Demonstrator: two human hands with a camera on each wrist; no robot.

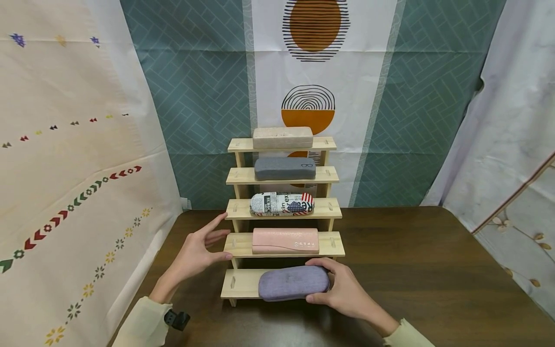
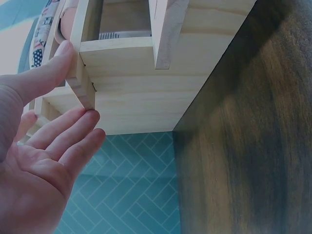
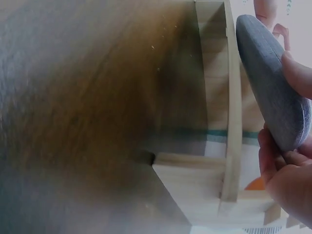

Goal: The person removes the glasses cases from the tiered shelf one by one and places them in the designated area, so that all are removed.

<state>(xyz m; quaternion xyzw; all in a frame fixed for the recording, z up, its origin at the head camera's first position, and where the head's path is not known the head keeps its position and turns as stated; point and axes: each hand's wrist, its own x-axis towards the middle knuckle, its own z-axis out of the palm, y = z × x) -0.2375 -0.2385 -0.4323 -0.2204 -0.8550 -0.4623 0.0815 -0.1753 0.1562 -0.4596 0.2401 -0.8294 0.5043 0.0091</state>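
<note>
Five closed cases [image 1: 282, 204] show, contents hidden. The right hand [image 1: 344, 289] grasps the purple case [image 1: 294, 283] by its end, thumb nearest, the lowest shelf [image 1: 243, 283] just beyond its fingers. The left hand [image 1: 195, 253], fingers loosely spread, touches the rack [image 1: 240, 243]; steadying it while keeping the purple case level seems wisest.

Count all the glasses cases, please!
5: beige case highest, gray case second, newspaper-print case middle, pink case fourth, purple case in the right hand at the bottom shelf.

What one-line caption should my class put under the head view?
Right grip holds a lavender case at the lowest tier of a wooden stand, left grip by the stand's left side.
</note>
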